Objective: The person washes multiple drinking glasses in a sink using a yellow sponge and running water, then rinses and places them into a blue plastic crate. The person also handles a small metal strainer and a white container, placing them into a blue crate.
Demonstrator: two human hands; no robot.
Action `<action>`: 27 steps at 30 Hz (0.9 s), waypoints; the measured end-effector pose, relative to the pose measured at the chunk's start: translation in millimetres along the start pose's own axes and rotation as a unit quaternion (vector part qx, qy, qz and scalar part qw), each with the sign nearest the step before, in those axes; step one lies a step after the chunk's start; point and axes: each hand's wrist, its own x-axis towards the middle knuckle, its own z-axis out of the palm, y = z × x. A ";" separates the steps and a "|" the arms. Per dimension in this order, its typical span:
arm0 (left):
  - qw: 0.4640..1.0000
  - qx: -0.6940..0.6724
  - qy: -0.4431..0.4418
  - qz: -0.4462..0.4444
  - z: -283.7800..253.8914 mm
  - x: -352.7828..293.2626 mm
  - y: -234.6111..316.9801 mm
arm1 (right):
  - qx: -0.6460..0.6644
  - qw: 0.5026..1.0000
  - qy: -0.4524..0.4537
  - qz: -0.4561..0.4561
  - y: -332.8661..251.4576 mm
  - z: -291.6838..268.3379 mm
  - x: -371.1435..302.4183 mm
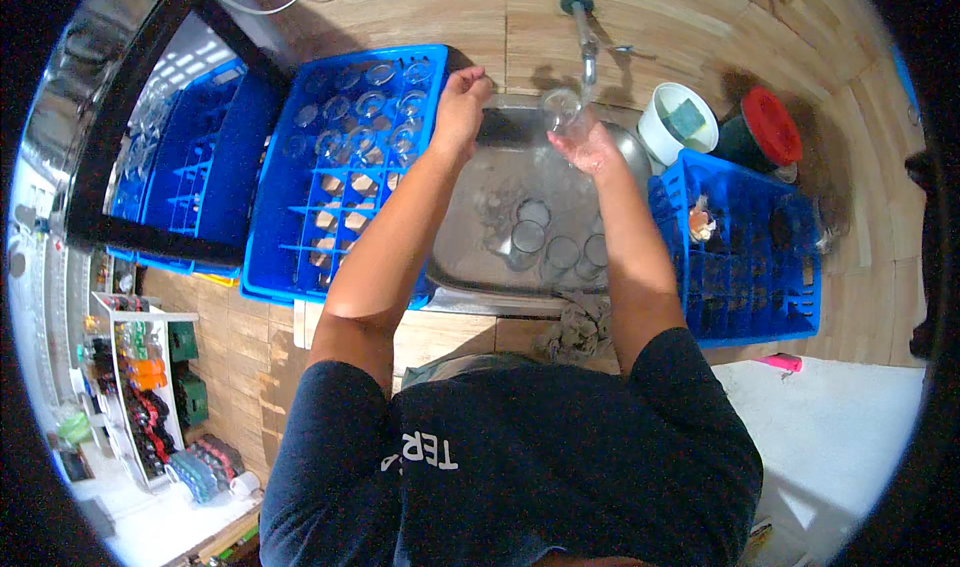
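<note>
Head view: looking straight down over a steel sink [470, 227] set in a wooden counter [400, 7].
Right hand [590, 149]: raised under the tap [588, 42], fingers curled around a clear glass [562, 110], pinching it by the lower part.
Clear glass: upright or slightly tilted, mouth close below the tap spout, above the far end of the sink basin.
Left hand [462, 102]: resting at the right rim of the blue crate [345, 167], fingers folded down toward the corner compartment; whether anything is gripped, cannot tell.
Blue crate: gridded, just left of the sink, touching its edge; far rows filled with clear glasses [370, 107], near compartments showing the counter through them.
Sink basin: several more glasses [545, 247] standing together near the front wall, between the two forearms.
Second blue crate [740, 257]: right of the sink, dark items in its compartments, too dim to tell apart.
White cup [675, 127]: behind that crate, holding a green sponge.
Red lid [772, 125]: on a dark container just right of the white cup.
Grey rag [582, 329]: crumpled on the sink's front edge, near the right elbow.
More blue crates [185, 167]: farther left, beyond a dark bar.
</note>
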 end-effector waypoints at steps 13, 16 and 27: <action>0.877 -0.273 -0.185 -0.349 87.7 -2.7 -167.8 | -0.497 0.758 0.066 -0.417 0.9 22.3 -52.6; 0.791 -0.446 -0.168 -0.384 99.8 20.4 -184.6 | -0.416 0.752 0.069 -0.507 27.6 5.4 -48.5; 0.801 -0.423 -0.133 -0.402 114.3 40.4 -177.3 | -0.729 0.567 0.373 -0.086 69.0 -78.3 -83.1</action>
